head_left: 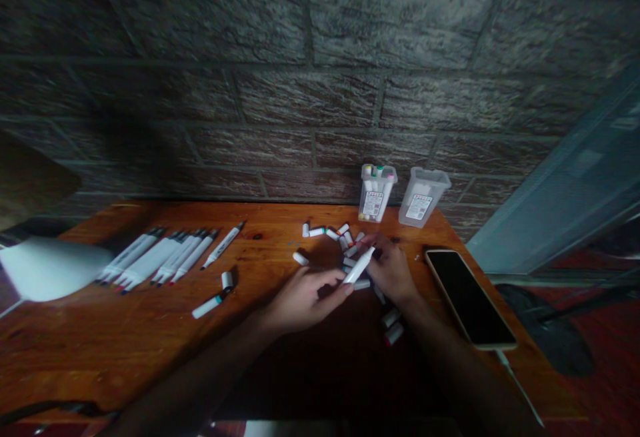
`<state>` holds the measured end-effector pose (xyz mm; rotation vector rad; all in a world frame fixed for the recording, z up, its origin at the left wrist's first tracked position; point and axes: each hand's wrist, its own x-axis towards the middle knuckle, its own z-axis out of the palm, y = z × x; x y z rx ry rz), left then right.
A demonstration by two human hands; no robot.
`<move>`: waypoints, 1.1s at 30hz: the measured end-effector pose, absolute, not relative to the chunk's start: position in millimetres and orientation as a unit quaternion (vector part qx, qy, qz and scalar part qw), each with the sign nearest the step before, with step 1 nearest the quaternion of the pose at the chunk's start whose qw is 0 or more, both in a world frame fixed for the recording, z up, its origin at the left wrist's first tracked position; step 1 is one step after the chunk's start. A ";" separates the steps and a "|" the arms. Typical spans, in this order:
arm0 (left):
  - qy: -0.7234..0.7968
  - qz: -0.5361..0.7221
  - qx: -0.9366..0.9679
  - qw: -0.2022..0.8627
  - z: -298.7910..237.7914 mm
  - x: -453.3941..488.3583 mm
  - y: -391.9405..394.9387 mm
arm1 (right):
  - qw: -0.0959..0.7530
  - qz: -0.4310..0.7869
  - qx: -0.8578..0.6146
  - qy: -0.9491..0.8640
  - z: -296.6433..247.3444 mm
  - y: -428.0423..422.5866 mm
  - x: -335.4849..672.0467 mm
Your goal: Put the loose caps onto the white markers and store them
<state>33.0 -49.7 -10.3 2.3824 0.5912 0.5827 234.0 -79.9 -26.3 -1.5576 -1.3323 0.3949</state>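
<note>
A white marker pen slants up to the right, pinched near its lower end between the thumb and fingers of my left hand. My right hand is beside the pen's upper end, its fingers curled over a cluster of loose caps; what they hold, if anything, is hidden. Around both hands lie white marker caps, some with coloured ends, including an orange-ended cap and a plain white cap. Two more caps rest in shadow below my right wrist.
Several uncapped markers lie in a row at left, with a single marker beside them. A plastic box holding markers and another plastic box stand by the wall. A phone with a cable lies right; a white lamp shade is left.
</note>
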 end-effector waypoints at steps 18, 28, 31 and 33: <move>0.222 0.220 0.909 0.277 -14.3 34.8 -46.6 | 0.494 0.159 -0.631 -0.576 -20.4 -80.8 230.7; 0.223 0.217 0.916 0.254 -15.2 34.3 -46.1 | 0.479 0.162 -0.639 -0.580 -21.2 -81.2 230.3; 0.221 0.219 0.917 0.250 -14.5 34.7 -46.6 | 0.475 0.160 -0.642 -0.581 -23.5 -80.8 230.7; 0.219 0.217 0.918 0.247 -14.3 34.4 -46.4 | 0.474 0.160 -0.639 -0.584 -25.2 -80.3 230.9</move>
